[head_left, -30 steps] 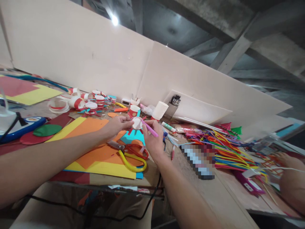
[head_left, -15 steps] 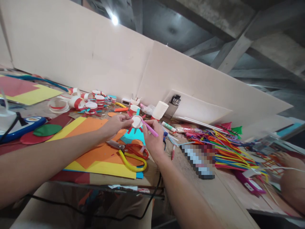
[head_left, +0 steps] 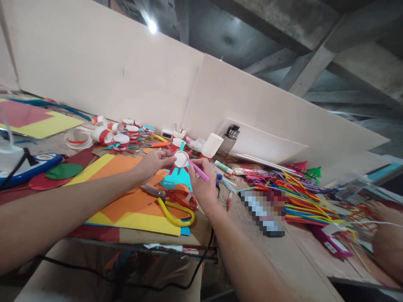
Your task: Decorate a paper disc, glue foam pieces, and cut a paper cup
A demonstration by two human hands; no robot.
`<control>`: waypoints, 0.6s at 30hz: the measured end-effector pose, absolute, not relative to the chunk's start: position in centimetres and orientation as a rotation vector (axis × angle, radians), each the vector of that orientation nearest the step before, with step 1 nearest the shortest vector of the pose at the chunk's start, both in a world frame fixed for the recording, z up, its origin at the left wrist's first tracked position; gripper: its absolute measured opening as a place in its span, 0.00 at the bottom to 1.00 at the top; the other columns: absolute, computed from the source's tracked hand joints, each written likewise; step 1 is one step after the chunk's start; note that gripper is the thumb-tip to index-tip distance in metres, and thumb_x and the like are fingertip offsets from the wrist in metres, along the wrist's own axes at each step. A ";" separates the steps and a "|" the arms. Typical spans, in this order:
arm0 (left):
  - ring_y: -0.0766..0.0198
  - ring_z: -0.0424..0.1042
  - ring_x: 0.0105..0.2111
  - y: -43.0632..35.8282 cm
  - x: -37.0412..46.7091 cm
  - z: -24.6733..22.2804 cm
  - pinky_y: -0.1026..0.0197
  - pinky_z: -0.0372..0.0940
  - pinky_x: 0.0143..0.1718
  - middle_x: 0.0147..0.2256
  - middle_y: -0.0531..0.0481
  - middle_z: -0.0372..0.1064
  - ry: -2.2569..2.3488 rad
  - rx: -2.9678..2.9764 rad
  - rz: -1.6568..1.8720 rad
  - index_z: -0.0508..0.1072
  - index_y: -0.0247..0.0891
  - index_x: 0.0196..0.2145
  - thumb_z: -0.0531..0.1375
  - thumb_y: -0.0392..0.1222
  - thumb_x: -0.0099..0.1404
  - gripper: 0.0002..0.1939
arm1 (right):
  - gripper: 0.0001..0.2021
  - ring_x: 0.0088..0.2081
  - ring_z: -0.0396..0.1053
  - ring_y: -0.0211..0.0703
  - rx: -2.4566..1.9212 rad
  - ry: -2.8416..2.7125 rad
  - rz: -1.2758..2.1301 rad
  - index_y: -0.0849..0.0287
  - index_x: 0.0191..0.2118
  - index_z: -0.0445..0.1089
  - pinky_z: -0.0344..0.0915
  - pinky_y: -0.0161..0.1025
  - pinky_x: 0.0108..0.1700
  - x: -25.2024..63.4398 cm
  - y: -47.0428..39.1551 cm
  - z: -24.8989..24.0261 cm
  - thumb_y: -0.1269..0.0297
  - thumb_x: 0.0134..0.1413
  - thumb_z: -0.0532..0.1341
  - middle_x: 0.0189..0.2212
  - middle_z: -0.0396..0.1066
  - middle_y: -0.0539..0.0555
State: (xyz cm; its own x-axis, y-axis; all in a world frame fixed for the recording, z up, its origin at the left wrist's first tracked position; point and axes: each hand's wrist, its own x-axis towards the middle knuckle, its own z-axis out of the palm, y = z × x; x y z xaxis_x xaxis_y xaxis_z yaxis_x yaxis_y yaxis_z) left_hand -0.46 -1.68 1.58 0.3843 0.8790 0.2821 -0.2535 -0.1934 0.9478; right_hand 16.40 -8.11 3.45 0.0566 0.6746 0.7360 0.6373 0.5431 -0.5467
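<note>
White-faced cup piece (head_left: 181, 159) is pinched at its left rim by the closed fingers of the left hand (head_left: 155, 166); since the earlier frame, its turquoise strip has been turned upright. Pink pen (head_left: 199, 170) is gripped by the right hand (head_left: 203, 183), above scissors (head_left: 168, 200) placed near the table's front edge (head_left: 151, 240).

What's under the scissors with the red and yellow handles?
Orange paper shows around the scissors, with yellow paper below it and a blue corner peeking out. Anything hidden directly beneath the blades or handles can't be seen.
</note>
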 end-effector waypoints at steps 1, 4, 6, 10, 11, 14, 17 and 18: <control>0.63 0.72 0.30 -1.6 -0.5 1.5 0.60 0.67 0.38 0.32 0.46 0.75 0.612 1.398 1.144 0.76 0.32 0.34 0.65 0.50 0.55 0.17 | 0.03 0.32 0.69 0.40 -1.136 -1.626 0.040 0.58 0.34 0.67 0.64 0.37 0.35 16.4 -8.1 3.5 0.65 0.55 0.59 0.30 0.72 0.51; 0.63 0.72 0.31 -1.5 -0.5 1.5 0.60 0.67 0.38 0.32 0.46 0.76 0.614 1.391 1.140 0.76 0.32 0.37 0.65 0.50 0.56 0.18 | 0.04 0.32 0.69 0.41 -1.143 -1.628 0.031 0.58 0.33 0.67 0.64 0.38 0.35 16.4 -8.1 3.5 0.64 0.55 0.58 0.30 0.72 0.51; 0.64 0.72 0.30 -1.5 -0.6 1.5 0.61 0.67 0.37 0.32 0.46 0.76 0.613 1.392 1.140 0.76 0.32 0.39 0.65 0.49 0.56 0.18 | 0.03 0.32 0.69 0.41 -1.142 -1.635 0.020 0.58 0.33 0.67 0.63 0.38 0.36 16.4 -8.1 3.4 0.65 0.55 0.58 0.30 0.72 0.51; 0.65 0.72 0.29 -1.6 -0.6 1.6 0.61 0.66 0.36 0.32 0.47 0.75 0.622 1.398 1.160 0.76 0.32 0.39 0.65 0.49 0.56 0.18 | 0.02 0.32 0.68 0.41 -1.150 -1.643 -0.002 0.58 0.33 0.67 0.63 0.37 0.36 16.4 -8.1 3.3 0.67 0.54 0.58 0.29 0.72 0.51; 0.65 0.71 0.29 -1.6 -0.6 1.7 0.61 0.66 0.36 0.31 0.47 0.75 0.627 1.398 1.163 0.76 0.32 0.38 0.65 0.49 0.56 0.18 | 0.02 0.32 0.68 0.41 -1.154 -1.645 -0.003 0.58 0.33 0.67 0.63 0.37 0.36 16.4 -8.1 3.3 0.67 0.53 0.58 0.29 0.71 0.51; 0.64 0.72 0.29 -1.7 -0.5 1.8 0.61 0.66 0.36 0.31 0.47 0.75 0.640 1.408 1.165 0.76 0.32 0.37 0.65 0.49 0.55 0.17 | 0.02 0.32 0.68 0.40 -1.162 -1.650 -0.001 0.57 0.33 0.67 0.63 0.37 0.36 16.4 -8.2 3.3 0.68 0.53 0.58 0.29 0.71 0.51; 0.64 0.72 0.29 -1.6 -0.6 1.8 0.61 0.66 0.35 0.32 0.46 0.75 0.652 1.422 1.169 0.76 0.32 0.37 0.65 0.50 0.55 0.18 | 0.02 0.32 0.68 0.40 -1.161 -1.652 0.004 0.57 0.33 0.67 0.63 0.37 0.35 16.3 -8.2 3.3 0.68 0.53 0.58 0.29 0.71 0.51; 0.64 0.72 0.29 -1.6 -0.6 1.8 0.61 0.66 0.35 0.32 0.46 0.75 0.655 1.422 1.172 0.76 0.32 0.37 0.65 0.50 0.54 0.18 | 0.02 0.32 0.68 0.40 -1.158 -1.652 0.009 0.57 0.33 0.67 0.63 0.37 0.35 16.3 -8.3 3.3 0.68 0.53 0.58 0.29 0.71 0.51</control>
